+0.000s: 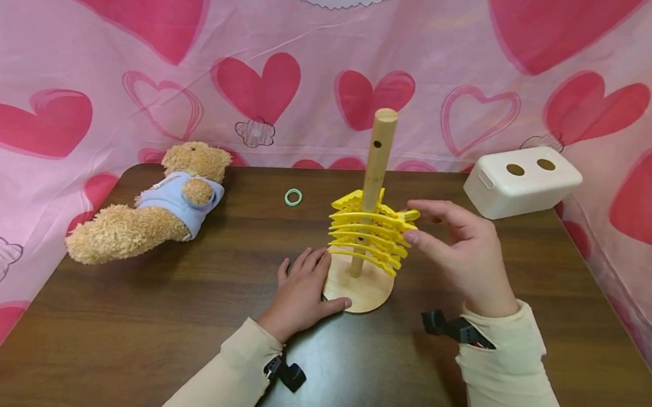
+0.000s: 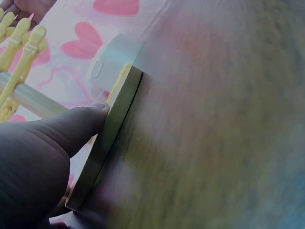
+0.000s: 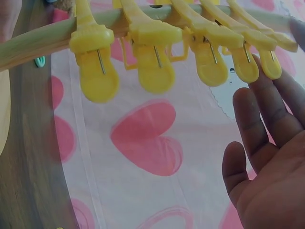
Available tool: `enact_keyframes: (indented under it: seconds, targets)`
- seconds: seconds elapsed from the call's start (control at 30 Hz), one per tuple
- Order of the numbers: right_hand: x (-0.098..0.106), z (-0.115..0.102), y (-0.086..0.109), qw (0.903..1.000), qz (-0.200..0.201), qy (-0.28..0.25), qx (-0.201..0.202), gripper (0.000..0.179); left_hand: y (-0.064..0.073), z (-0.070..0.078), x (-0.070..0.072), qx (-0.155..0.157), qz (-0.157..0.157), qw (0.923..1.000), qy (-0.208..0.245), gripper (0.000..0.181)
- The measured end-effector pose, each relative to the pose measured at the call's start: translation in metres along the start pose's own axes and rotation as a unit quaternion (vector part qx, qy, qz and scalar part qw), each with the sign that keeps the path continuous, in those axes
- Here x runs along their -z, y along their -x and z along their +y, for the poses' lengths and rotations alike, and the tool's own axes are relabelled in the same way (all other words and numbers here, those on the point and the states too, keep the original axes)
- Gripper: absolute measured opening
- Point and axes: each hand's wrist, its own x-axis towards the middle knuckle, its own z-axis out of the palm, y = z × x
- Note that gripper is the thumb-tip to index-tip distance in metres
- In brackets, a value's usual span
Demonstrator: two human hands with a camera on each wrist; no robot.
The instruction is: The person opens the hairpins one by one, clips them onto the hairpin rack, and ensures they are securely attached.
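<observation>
A wooden pole (image 1: 385, 138) rises from a round wooden base (image 1: 361, 296). Several yellow clips (image 1: 369, 239) are stacked along the pole, their rounded ends sticking out to the right. My left hand (image 1: 303, 291) rests at the base's left side with fingers spread and straight; in the left wrist view its thumb (image 2: 86, 124) lies against the rim. At the uppermost clip, my right hand (image 1: 454, 249) pinches the end (image 1: 410, 215) between thumb and index finger. The right wrist view shows fingertips (image 3: 262, 71) right at the end clip (image 3: 271, 64), with the other fingers extended below.
A teddy bear (image 1: 174, 198) in a light-blue top lies at the left. A small green ring (image 1: 293, 197) lies behind my left hand. The white box (image 1: 523, 181) with two round holes stands at the back right, near the pink heart-print cloth (image 1: 316, 30).
</observation>
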Motion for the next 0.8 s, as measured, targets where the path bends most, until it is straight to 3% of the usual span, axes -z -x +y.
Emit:
enact_keyframes:
  seconds: [0.17, 0.37, 0.53, 0.7, 0.8]
  targets:
    - [0.008, 0.005, -0.001, 0.9977, 0.022, -0.064, 0.011, 0.026, 0.0, -0.001, -0.001, 0.005, -0.005, 1.0, 0.003, 0.097]
    - [0.021, 0.021, -0.007, 0.9941, 0.073, -0.08, -0.009, 0.024, 0.0, -0.002, -0.001, 0.009, -0.008, 0.9999, 0.012, 0.098]
    - [0.034, 0.048, -0.015, 0.9876, 0.117, -0.088, -0.056, 0.031, 0.001, -0.002, -0.001, 0.007, -0.007, 0.9998, 0.016, 0.097]
    - [0.046, 0.083, -0.022, 0.9811, 0.143, -0.064, -0.114, 0.037, 0.001, -0.004, -0.001, 0.002, -0.007, 0.9999, 0.015, 0.097]
    - [0.052, 0.1, -0.024, 0.9746, 0.154, -0.084, -0.14, 0.036, 0.001, -0.004, -0.001, 0.0, -0.006, 0.9999, 0.015, 0.098]
